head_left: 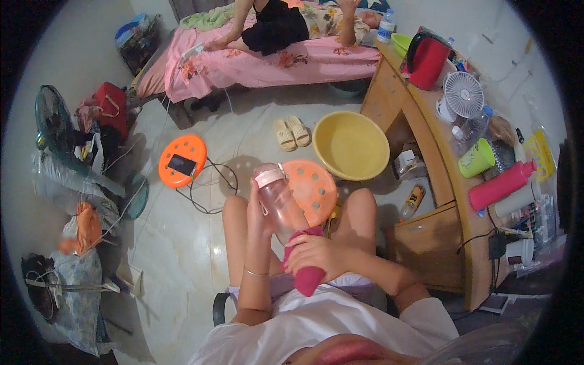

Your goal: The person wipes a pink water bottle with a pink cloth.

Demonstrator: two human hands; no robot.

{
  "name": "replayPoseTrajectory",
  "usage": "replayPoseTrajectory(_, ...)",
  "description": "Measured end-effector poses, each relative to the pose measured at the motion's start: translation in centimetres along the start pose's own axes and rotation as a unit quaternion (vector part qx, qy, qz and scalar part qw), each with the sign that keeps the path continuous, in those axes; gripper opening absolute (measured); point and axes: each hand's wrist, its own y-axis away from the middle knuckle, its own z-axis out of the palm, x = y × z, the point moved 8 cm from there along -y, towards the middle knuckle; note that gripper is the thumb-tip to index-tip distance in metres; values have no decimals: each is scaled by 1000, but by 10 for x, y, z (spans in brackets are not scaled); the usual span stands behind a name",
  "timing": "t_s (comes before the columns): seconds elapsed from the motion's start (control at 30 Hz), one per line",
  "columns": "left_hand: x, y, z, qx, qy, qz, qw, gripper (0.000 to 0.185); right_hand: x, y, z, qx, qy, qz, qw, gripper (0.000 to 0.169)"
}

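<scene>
My left hand grips a clear pinkish water bottle near its capped end, which points away from me. A pale pink lid with a loop tops it. Around the bottle's base my right hand holds a dark pink cloth, one end of which hangs towards my lap. The bottle is tilted above my knees, and its bottom is hidden by the cloth and fingers. Just beyond it stands an orange stool with round holes in its seat, partly covered by the bottle.
A yellow basin and beige slippers are on the floor ahead. Leftward, a phone lies on another orange stool. The wooden desk at right bears a small fan and a green cup. A person lies on the bed.
</scene>
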Motion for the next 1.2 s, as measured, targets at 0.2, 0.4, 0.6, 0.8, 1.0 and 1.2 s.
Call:
replayPoseTrajectory(0.2,-14,-9,-13,-44,-44,-5,998,52,-8,-17,-114,211,19,121,970,50)
replayPoseTrajectory(0.4,-14,19,5,-59,44,-34,997,56,41,-47,-66,159,293,149,931,61)
replayPoseTrajectory(0.6,2,-4,-42,-21,13,9,1000,56,25,-10,3,11,250,81,965,62)
replayPoseTrajectory(0.8,36,17,9,23,42,245,968,55,43,31,-11,352,211,158,898,75)
replayPoseTrajectory(1.0,41,71,36,60,-174,414,891,82,107,60,-10,568,-417,249,664,49)
replayPoseTrajectory(1.2,3,81,-7,-74,-327,456,825,101,117,59,35,338,-789,228,460,50)
